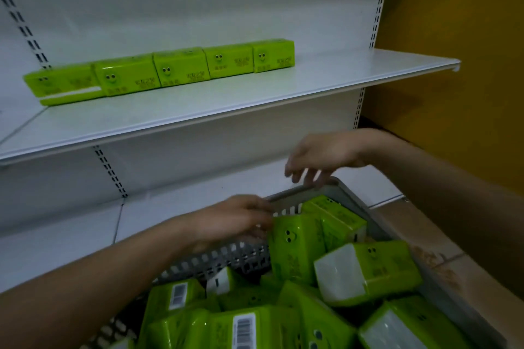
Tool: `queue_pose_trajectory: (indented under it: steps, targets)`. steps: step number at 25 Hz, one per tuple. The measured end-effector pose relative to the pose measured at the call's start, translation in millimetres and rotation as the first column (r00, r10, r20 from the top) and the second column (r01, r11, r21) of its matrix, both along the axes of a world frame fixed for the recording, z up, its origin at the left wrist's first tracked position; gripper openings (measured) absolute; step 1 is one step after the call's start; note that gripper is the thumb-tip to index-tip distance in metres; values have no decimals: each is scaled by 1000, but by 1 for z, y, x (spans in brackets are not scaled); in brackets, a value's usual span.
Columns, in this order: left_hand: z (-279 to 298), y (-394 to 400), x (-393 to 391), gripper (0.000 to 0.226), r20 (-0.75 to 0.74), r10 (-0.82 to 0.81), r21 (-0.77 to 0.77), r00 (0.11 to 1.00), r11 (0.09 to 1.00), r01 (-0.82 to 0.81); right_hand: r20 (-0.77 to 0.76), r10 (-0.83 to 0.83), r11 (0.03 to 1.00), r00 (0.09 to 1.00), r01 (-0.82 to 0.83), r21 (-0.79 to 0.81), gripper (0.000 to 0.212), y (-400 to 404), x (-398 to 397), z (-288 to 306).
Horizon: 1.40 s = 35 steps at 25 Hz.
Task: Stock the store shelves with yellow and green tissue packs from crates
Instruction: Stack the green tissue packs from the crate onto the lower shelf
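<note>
Two grips apart: left hand (238, 221) against upright green pack (295, 249), right hand (320, 159) above.

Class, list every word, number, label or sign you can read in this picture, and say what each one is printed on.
No text reads clearly enough to quote.
Green tissue packs on the shelf: dark characters beside a smiley face, too blurred to read.
Green packs in the grey crate: the same kind of print, too blurred.
Barcode label on a front pack: bars show, digits too small.
Barcode label on a left pack: bars only, nothing legible.
</note>
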<state>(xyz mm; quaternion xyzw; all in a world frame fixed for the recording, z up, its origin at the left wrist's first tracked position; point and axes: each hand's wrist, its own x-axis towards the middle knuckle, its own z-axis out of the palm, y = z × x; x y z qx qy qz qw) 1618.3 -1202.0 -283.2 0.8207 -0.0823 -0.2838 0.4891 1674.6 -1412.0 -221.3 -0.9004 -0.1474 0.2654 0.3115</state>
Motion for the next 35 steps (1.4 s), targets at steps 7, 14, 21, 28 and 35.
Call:
queue_pose_trajectory:
  steps: [7,14,21,28,35]
  targets:
    - [-51,-17,-9,20,-187,52,-98,981,993,-71,59,13,929,998,9,-370,41,21,-23,-46]
    - [-66,-19,-10,30,-215,112,-137,970,980,-144,150,97,828,984,3,-560,42,41,-38,-60]
    - [-37,-8,0,39,-135,-4,-121,991,993,-13,132,44,885,990,22,-466,57,27,-35,-35]
    - [41,10,9,59,-61,-83,-391,995,919,53,85,-305,942,948,288,172,36,-19,-31,49]
    - [71,-7,-2,58,154,196,-659,969,751,-47,-158,-501,623,851,481,617,43,-26,-14,55]
